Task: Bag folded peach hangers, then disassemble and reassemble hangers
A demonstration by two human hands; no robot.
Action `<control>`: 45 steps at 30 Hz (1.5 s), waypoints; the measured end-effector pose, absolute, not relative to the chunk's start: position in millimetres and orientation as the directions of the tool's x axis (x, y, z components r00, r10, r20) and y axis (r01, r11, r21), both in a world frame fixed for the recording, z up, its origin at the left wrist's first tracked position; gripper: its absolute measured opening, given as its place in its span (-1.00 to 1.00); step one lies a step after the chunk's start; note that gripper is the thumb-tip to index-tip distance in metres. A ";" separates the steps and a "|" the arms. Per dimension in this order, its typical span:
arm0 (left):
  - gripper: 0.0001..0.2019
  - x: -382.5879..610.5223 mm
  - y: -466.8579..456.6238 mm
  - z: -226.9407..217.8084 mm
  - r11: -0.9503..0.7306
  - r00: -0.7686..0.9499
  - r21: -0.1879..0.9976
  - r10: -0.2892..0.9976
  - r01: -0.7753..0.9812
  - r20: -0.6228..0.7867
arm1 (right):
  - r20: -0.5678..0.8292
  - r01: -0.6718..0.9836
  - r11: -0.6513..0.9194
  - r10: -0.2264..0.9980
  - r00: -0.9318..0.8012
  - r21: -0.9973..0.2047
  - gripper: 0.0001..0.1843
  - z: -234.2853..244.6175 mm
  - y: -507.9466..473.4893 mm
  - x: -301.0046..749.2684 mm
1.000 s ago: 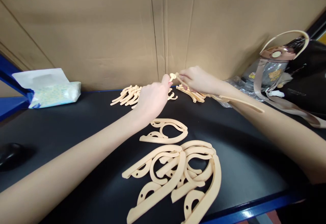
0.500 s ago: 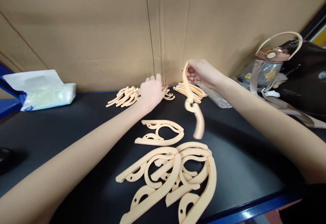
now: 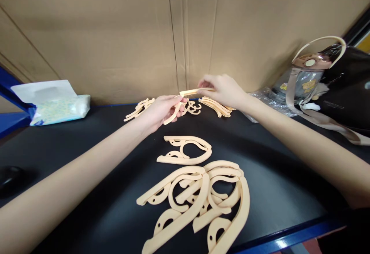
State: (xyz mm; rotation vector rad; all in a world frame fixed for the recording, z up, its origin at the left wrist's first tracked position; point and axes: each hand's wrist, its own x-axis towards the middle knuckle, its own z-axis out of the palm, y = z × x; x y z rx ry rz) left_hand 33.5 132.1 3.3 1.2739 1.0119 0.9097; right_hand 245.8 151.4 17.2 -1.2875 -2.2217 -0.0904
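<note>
My left hand [image 3: 160, 110] is palm up near the back of the black table [image 3: 86, 157], its fingers curled round a curved beige plastic piece [image 3: 172, 116]. My right hand [image 3: 222, 88] pinches the end of another beige piece [image 3: 189, 91], held level just above the left fingers. The two pieces nearly meet. Behind the hands lie two small heaps of beige parts, the left heap [image 3: 138, 108] and the right heap [image 3: 217, 106]. A single folded beige hanger [image 3: 185, 150] lies in the middle. A big pile of folded hangers [image 3: 202, 204] sits at the front edge.
A cardboard wall [image 3: 173, 30] closes the back. A pack of tissues [image 3: 54, 105] lies at the far left by a blue frame. A water bottle with a strap [image 3: 306, 76] and a black bag [image 3: 347, 88] stand at the right. A dark mouse [image 3: 11, 175] rests at the left edge.
The right hand has swung its beige piece from hanging down to level. The left hand has turned palm up and picked a curved piece from the left heap.
</note>
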 end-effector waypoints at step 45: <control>-0.82 -47.7 188.7 -6.3 -0.209 -0.030 0.490 0.900 0.846 0.435 | 0.289 0.950 0.080 0.957 0.011 -0.302 -0.61 -16.6 199.6 297.8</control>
